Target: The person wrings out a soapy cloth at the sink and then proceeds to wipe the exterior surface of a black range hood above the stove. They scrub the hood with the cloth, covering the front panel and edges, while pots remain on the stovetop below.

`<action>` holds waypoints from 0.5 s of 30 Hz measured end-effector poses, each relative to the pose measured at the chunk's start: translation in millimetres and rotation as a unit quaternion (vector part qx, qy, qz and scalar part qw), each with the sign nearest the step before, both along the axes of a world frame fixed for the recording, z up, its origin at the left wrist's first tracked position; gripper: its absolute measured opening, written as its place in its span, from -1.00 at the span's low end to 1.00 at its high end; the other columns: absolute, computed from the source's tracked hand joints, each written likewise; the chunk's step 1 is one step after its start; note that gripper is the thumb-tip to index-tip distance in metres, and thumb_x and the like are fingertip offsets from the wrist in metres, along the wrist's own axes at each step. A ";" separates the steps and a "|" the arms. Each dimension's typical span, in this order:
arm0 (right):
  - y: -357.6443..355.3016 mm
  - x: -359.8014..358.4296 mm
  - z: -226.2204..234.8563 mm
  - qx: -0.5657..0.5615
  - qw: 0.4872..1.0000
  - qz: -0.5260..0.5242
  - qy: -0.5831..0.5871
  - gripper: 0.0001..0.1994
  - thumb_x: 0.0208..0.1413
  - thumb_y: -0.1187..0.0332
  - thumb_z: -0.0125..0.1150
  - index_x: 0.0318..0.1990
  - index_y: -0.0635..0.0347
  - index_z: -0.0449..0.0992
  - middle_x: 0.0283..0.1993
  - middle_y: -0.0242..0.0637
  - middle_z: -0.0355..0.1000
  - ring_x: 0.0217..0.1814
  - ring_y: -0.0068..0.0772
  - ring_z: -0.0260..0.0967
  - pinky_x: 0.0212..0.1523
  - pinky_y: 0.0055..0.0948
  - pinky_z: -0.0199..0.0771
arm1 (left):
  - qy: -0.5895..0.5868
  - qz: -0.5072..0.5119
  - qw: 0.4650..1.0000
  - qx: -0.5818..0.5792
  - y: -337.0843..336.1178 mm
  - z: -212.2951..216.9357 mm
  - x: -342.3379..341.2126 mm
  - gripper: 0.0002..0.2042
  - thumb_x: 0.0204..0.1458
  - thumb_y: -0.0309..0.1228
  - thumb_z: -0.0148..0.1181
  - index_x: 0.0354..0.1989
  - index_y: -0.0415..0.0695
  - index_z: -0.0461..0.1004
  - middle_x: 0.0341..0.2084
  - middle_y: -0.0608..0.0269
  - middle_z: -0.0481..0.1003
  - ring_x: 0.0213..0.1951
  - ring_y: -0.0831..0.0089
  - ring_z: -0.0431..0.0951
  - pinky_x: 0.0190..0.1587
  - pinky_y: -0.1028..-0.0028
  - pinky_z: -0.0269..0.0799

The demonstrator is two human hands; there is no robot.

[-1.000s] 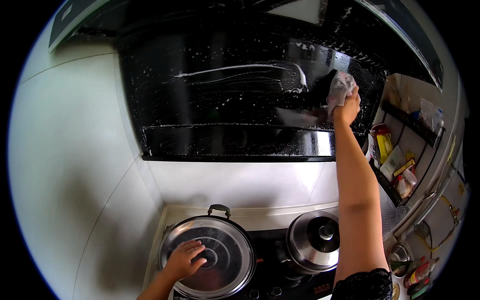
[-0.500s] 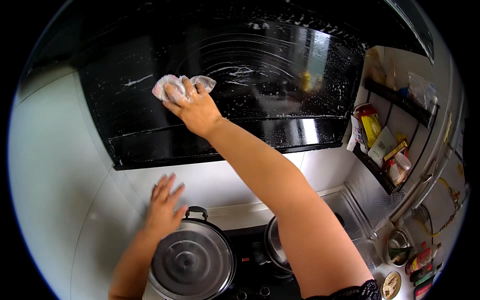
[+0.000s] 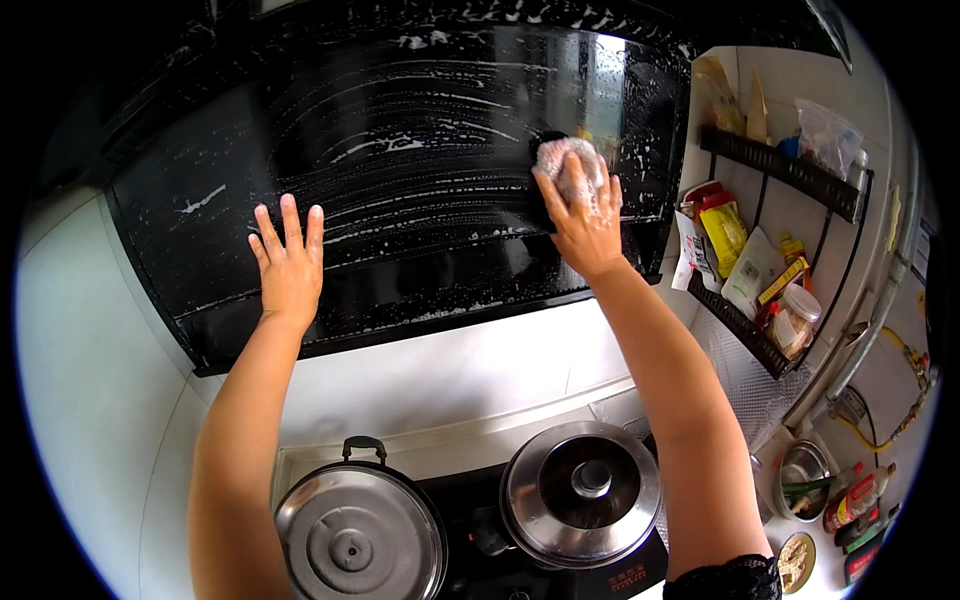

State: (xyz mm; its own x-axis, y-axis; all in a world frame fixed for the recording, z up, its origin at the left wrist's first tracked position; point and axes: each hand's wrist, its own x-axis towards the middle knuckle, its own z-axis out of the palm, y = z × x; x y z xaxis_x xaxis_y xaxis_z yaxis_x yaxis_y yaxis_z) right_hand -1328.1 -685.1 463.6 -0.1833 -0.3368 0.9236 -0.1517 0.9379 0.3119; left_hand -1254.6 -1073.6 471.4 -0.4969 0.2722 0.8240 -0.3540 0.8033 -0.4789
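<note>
The left hand (image 3: 290,268) lies flat on the black range hood panel (image 3: 400,170), fingers spread wide, holding nothing; a moment ago it was lower, on the white wall just above the big pot, and before that it sat on the pot lid, so it has climbed up to lean on the hood. Under this hand, far down, sits the big steel pot (image 3: 360,540) with a black handle; just to the right of it is a smaller pot with a shiny lid (image 3: 582,492) and a round knob, both on the dark stove.

Between the two hands the hood is covered in white soapy streaks and foam; the streaks now run almost all the way across, more than before, so it looks like most of the panel has been rubbed.

The right hand (image 3: 585,225) is closed around a pale scrubbing pad (image 3: 570,165) and presses it on the hood near the panel's right edge; half a second ago this hand and pad were over on the left part of the hood, so the pad has swept across to the right.

Right of that hand, a black wall rack (image 3: 745,320) holds packets, bags and a small jar (image 3: 798,312); lower down stands a little steel cup (image 3: 803,472) beside some bottles.
</note>
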 end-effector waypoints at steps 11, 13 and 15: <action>11.6 3.4 -2.6 0.029 0.997 0.066 0.007 -0.43 0.02 0.34 0.12 0.25 -0.28 0.29 0.42 -0.17 -0.06 0.37 0.32 -0.09 0.17 0.23 0.11 | -0.040 -0.051 0.998 -0.012 2.5 6.5 36.5 -0.17 -0.17 -0.69 0.12 0.37 -0.07 -0.06 0.37 -0.15 -0.24 0.31 -0.40 -0.16 0.19 -0.19 0.13; 19.2 24.9 5.3 0.043 0.996 0.073 -0.026 -0.32 -0.06 0.38 0.22 0.29 -0.30 0.22 0.43 -0.18 -0.10 0.38 0.30 -0.09 0.23 0.16 0.10 | -0.058 -0.068 0.996 -0.004 3.9 12.2 56.7 -0.07 -0.26 -0.72 0.18 0.39 0.01 -0.07 0.39 -0.03 -0.26 0.34 -0.30 -0.16 0.21 -0.15 0.13; 24.5 55.0 16.2 0.062 0.993 0.045 -0.090 -0.26 -0.10 0.41 0.24 0.31 -0.31 0.17 0.44 -0.20 -0.10 0.38 0.27 -0.09 0.25 0.12 0.09 | -0.099 -0.069 0.993 -0.001 7.3 22.6 83.9 -0.05 -0.28 -0.71 0.21 0.39 0.03 -0.07 0.39 -0.01 -0.26 0.34 -0.28 -0.17 0.22 -0.13 0.14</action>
State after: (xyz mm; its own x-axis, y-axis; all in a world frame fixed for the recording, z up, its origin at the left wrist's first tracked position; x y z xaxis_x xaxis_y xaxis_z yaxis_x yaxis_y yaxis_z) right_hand -1273.1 -660.6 479.8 -0.3057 -0.4676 0.8294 -0.2962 0.8746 0.3839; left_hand -1170.6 -1066.4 494.0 -0.6064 0.3501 0.7139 -0.1397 0.8370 -0.5290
